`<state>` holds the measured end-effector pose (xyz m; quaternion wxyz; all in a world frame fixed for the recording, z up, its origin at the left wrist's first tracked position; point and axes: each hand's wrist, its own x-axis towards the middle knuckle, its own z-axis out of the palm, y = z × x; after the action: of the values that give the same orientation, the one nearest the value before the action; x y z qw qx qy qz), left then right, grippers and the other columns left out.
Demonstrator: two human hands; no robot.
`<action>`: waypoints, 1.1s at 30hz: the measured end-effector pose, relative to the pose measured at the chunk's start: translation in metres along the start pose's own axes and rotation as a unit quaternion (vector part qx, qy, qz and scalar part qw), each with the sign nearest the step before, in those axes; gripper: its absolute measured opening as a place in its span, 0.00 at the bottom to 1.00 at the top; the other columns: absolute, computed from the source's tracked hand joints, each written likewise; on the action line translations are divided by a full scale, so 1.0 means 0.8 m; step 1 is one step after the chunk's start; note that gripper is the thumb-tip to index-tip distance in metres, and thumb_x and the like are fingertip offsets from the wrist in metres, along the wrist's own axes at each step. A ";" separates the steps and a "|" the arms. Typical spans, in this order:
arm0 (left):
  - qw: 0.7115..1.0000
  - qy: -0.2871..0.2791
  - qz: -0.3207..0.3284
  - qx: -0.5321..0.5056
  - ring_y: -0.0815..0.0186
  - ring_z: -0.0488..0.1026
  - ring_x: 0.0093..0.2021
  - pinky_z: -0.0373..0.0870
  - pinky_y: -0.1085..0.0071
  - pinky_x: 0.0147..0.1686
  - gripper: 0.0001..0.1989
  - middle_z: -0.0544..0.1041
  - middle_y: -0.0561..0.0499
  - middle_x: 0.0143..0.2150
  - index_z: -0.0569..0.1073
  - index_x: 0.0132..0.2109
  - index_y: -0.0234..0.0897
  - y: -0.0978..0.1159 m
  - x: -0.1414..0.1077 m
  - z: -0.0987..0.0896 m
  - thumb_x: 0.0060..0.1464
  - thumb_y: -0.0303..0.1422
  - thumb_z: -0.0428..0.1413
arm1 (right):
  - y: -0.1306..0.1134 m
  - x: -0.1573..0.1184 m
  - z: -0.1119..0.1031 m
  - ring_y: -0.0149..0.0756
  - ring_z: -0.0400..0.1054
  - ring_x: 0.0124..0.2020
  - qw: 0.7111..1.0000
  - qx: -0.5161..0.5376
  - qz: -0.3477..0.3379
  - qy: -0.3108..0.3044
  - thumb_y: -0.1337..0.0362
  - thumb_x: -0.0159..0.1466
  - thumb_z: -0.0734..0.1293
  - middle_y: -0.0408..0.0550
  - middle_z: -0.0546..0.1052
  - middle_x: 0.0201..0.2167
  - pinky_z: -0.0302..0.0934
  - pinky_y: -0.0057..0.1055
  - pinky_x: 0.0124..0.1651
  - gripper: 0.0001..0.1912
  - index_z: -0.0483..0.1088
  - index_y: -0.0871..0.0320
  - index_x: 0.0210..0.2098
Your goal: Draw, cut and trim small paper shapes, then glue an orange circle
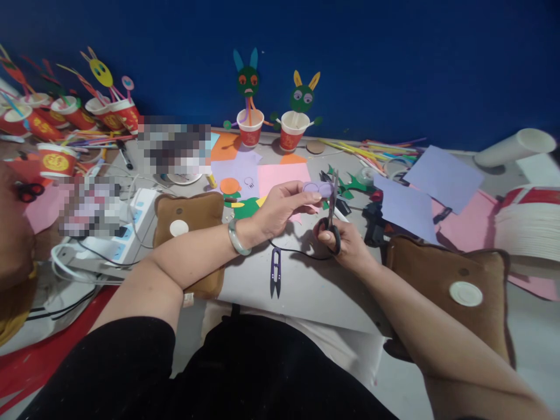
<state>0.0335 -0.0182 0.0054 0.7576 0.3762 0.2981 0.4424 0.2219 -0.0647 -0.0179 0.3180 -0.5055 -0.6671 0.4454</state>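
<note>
Between the thumb and fingers of my left hand is a small piece of purple paper with a round outline on it. My right hand grips black-handled scissors, their blades pointing up at the right edge of the purple piece. Beneath my hands, purple thread snips lie on the grey table. Green paper and an orange disc rest to the left of my left hand.
Two decorated cups stand at the back wall, more cups at the left. Brown cushions flank my arms. Purple sheets, a white tube and stacked plates are right. Another person's arm shows far left.
</note>
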 end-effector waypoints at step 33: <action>0.998 0.004 0.056 0.005 0.70 0.77 0.35 0.76 0.69 0.39 0.23 0.75 0.56 0.28 0.68 0.27 0.37 0.001 0.008 -0.006 0.43 0.41 0.75 | -0.008 0.000 -0.002 0.33 0.57 0.24 0.999 0.000 0.049 -0.006 0.26 0.54 0.71 0.44 0.66 0.20 0.55 0.32 0.28 0.36 0.66 0.55 0.23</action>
<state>0.0323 -0.0107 0.0027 0.7286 0.3941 0.2815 0.4843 0.2211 -0.0650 -0.0115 0.2918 -0.5349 -0.6434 0.4633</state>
